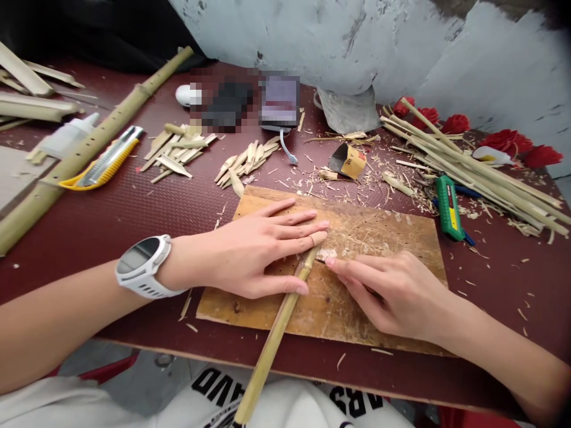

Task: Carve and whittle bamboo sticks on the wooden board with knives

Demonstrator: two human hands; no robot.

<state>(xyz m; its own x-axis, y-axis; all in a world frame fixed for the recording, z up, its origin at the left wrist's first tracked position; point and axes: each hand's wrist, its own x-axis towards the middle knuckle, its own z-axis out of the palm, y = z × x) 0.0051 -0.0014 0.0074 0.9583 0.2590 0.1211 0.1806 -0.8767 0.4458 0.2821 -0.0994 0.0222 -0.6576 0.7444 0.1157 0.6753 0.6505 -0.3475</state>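
Note:
My left hand [263, 249], with a white watch [145, 267] on the wrist, lies flat with fingers stretched out. Its fingers and thumb press across the upper part of a thin bamboo stick [279, 324]. That stick slants over the wooden board [388, 238], and its lower end juts past the table edge above my lap. Close to the stick's upper end, my right hand [392, 291] is closed in a pinch around a small tool, of which only a thin dark tip [319, 260] shows. My fingers hide the rest of it.
Pointed bamboo slips [178, 151] lie behind the board near shavings, a piece of sandpaper [350, 160] and a green cutter [448, 205]. Bamboo strips [477, 166] and red flowers [504, 142] are at right. On the left are a yellow utility knife [104, 163] and a long bamboo flute [111, 122].

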